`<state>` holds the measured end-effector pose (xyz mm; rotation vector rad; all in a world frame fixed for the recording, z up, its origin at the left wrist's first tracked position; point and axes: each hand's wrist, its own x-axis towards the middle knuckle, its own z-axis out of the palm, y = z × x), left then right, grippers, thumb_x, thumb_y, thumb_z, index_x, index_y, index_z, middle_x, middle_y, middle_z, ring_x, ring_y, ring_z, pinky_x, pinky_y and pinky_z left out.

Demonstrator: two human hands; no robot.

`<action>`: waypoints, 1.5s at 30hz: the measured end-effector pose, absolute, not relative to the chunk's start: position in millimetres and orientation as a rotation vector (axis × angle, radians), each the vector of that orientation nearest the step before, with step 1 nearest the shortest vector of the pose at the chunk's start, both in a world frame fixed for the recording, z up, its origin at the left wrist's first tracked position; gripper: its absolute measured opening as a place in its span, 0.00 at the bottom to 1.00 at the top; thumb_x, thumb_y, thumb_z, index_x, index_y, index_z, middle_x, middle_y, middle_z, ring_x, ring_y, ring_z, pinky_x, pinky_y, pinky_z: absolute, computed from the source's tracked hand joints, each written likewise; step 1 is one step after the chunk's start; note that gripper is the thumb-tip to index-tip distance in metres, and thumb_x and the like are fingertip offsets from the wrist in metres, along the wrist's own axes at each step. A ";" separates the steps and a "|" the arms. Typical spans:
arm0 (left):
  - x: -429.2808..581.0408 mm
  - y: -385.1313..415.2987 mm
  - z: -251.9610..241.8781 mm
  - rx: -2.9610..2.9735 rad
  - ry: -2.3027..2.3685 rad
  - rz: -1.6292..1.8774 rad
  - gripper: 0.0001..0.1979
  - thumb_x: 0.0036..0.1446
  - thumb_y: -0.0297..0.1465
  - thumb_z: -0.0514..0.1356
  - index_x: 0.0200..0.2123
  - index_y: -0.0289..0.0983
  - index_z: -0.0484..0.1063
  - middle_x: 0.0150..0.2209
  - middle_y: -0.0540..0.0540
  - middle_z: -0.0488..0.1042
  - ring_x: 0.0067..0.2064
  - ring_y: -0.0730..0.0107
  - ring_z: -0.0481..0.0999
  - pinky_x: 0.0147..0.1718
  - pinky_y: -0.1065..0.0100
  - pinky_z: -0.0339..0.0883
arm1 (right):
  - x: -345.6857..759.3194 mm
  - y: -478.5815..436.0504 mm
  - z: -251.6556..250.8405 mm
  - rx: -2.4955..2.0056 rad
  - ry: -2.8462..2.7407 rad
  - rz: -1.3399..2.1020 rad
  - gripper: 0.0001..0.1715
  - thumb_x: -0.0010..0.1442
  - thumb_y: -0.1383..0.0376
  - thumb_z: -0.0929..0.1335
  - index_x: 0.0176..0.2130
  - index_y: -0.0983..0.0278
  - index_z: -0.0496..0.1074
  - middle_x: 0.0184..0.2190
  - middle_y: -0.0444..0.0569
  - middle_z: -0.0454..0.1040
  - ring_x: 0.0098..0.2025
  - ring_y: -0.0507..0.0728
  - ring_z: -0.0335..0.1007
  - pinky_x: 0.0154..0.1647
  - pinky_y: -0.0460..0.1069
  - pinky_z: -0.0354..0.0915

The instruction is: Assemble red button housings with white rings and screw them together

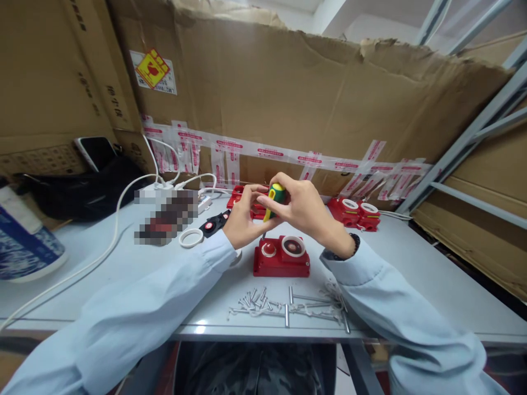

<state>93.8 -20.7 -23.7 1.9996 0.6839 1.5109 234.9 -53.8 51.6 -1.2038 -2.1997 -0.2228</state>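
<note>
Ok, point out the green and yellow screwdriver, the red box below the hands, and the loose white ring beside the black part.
Green and yellow screwdriver [277,192]: head view, on its handle.
Red box [282,269]: head view, on its front wall.
Loose white ring [191,246]: head view, on its near rim.

The screwdriver handle [277,192] is green and yellow; the housing [282,269] is red with a white ring [284,242] and red button [269,248]; the screws [254,298] are silver. The sleeves [140,307] are light blue, the bracelet [355,244] black. Whitish tape [269,152] with pinkish-red print stripes the brown cardboard [267,82].
</note>
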 end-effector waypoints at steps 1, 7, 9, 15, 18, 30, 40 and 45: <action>94.1 -20.0 -24.0 2.001 0.701 1.545 0.27 0.43 0.31 0.67 0.44 0.39 0.56 0.41 0.46 0.70 0.40 0.68 0.74 0.35 0.69 0.69 | 232.7 -53.6 51.4 -1.255 -2.176 -0.276 0.15 0.57 0.53 0.64 0.36 0.63 0.67 0.24 0.45 0.71 0.25 0.53 0.64 0.26 0.46 0.53; 91.4 -20.7 -23.3 2.017 0.665 1.450 0.20 0.49 0.30 0.63 0.43 0.38 0.56 0.36 0.48 0.72 0.36 0.70 0.75 0.35 0.69 0.68 | 237.5 -58.2 56.8 -1.108 -2.304 -0.142 0.16 0.60 0.60 0.62 0.48 0.62 0.63 0.38 0.50 0.73 0.34 0.54 0.67 0.32 0.46 0.57; 91.9 -23.1 -23.3 2.026 0.652 1.414 0.20 0.51 0.30 0.61 0.45 0.39 0.55 0.38 0.47 0.72 0.38 0.69 0.75 0.38 0.68 0.68 | 242.0 -58.5 58.4 -1.030 -2.359 -0.071 0.16 0.60 0.63 0.62 0.49 0.62 0.62 0.39 0.49 0.73 0.34 0.52 0.67 0.32 0.46 0.57; 94.1 -23.9 -24.6 2.067 0.742 1.506 0.23 0.45 0.31 0.66 0.40 0.38 0.56 0.36 0.48 0.71 0.37 0.69 0.74 0.35 0.70 0.68 | 239.1 -54.0 54.0 -1.344 -2.160 -0.355 0.20 0.56 0.49 0.64 0.30 0.64 0.66 0.20 0.45 0.68 0.23 0.52 0.60 0.23 0.46 0.49; 93.3 -24.0 -23.7 2.073 0.737 1.474 0.19 0.48 0.30 0.64 0.39 0.38 0.56 0.33 0.48 0.71 0.34 0.69 0.74 0.33 0.70 0.68 | 242.2 -56.0 55.6 -1.254 -2.221 -0.217 0.17 0.59 0.52 0.62 0.38 0.63 0.67 0.25 0.45 0.71 0.25 0.52 0.63 0.26 0.46 0.52; 95.2 -23.4 -26.0 2.128 0.833 1.524 0.14 0.47 0.31 0.64 0.33 0.36 0.60 0.30 0.49 0.71 0.32 0.70 0.73 0.31 0.70 0.65 | 229.6 -54.3 51.1 -1.372 -2.154 -0.326 0.17 0.58 0.52 0.62 0.36 0.63 0.65 0.24 0.46 0.70 0.25 0.54 0.63 0.26 0.47 0.51; 93.5 -24.3 -26.3 2.173 0.831 1.473 0.09 0.49 0.30 0.62 0.35 0.35 0.67 0.33 0.48 0.74 0.33 0.71 0.72 0.33 0.70 0.65 | 238.0 -55.0 66.9 -1.198 -2.391 -0.078 0.13 0.59 0.57 0.63 0.36 0.65 0.66 0.28 0.47 0.71 0.26 0.51 0.61 0.27 0.45 0.53; 96.4 -19.5 -28.1 2.145 0.863 1.560 0.11 0.47 0.34 0.63 0.32 0.33 0.68 0.31 0.48 0.73 0.31 0.70 0.71 0.31 0.70 0.65 | 217.5 -50.8 53.6 -1.482 -2.169 -0.471 0.17 0.57 0.53 0.63 0.32 0.65 0.66 0.23 0.49 0.71 0.24 0.54 0.63 0.24 0.47 0.48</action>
